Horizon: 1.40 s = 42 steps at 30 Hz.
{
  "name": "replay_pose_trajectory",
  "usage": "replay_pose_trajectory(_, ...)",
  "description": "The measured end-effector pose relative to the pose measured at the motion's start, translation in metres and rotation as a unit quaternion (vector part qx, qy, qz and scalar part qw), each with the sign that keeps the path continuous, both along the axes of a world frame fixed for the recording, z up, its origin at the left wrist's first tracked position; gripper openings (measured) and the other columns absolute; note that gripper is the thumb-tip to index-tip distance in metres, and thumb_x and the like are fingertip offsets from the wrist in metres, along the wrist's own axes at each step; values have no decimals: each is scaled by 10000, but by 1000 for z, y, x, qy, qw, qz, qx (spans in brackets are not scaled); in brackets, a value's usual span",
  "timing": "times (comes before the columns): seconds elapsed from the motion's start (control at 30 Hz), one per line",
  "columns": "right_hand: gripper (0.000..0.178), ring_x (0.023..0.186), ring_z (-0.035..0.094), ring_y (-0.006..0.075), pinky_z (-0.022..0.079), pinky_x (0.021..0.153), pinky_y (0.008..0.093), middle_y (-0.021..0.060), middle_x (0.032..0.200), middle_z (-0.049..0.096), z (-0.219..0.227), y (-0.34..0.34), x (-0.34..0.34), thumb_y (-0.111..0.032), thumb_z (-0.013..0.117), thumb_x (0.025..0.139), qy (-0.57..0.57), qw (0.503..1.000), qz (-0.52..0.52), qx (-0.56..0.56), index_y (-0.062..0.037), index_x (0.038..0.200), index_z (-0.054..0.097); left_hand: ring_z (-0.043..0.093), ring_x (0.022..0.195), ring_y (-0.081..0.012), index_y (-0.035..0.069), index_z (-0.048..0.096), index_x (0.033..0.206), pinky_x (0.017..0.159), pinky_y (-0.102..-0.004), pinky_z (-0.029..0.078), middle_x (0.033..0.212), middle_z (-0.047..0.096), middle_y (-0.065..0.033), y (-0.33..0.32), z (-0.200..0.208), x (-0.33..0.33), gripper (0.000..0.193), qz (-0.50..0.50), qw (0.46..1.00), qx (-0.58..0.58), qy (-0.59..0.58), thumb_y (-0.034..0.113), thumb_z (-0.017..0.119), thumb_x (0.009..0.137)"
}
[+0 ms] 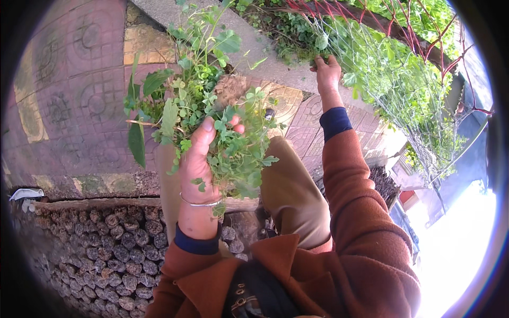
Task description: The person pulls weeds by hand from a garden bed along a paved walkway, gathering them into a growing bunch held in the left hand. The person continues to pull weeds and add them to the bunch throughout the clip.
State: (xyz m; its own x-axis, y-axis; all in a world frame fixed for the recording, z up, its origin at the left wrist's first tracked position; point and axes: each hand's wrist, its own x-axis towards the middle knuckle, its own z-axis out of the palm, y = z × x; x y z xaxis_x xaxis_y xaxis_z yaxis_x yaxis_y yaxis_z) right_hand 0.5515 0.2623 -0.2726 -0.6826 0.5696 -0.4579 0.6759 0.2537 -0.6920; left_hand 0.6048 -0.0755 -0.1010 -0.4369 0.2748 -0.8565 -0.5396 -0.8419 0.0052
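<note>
Garden yard: paving [79,108], netted plants [389,79]

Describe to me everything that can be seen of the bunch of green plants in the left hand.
The bunch is loose and bushy: small clover-like leaves, broader pointed leaves at its left, and thin stems reaching upward. A brown clump, apparently soil, shows among the leaves. The left hand grips it above the paving, and a few sprigs hang down near a thin bracelet.
</note>
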Motion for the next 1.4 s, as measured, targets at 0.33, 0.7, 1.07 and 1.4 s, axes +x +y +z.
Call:
replay_pose_trajectory(0.33,795,1094,487,387,402,934,402,260,1194,471,-47,-28,-9,-483,697,691,-212,929,127,275,90,1165,418,598,848,-197,-9,593,972,713,-329,516,941,617,-91,3,0,-3,325,-13,1000,-25,-13,297,510,902)
replay_pose_trajectory(0.7,631,570,637,199,497,512,289,159,863,649,-56,-6,-45,-477,671,733,-358,908,158,150,100,975,589,606,832,-198,-23,595,979,725,-323,520,918,631,-104,0,6,-10,330,-9,998,-34,-45,289,535,889)
replay_pose_trajectory(1.07,342,1056,552,404,486,818,460,216,1237,506,-41,-10,-72,-151,478,832,-450,657,519,312,-34,1142,562,611,838,-201,-42,579,1027,744,-319,515,910,630,-135,-6,5,-10,375,-10,999,10,-40,302,530,884)
replay_pose_trajectory(1.4,419,638,627,309,502,586,398,223,892,597,15,-4,-91,-319,529,849,-348,766,512,173,70,1001,558,602,871,-199,-53,563,1031,769,-316,517,964,608,-131,-11,2,-7,380,8,999,42,-17,293,548,874)
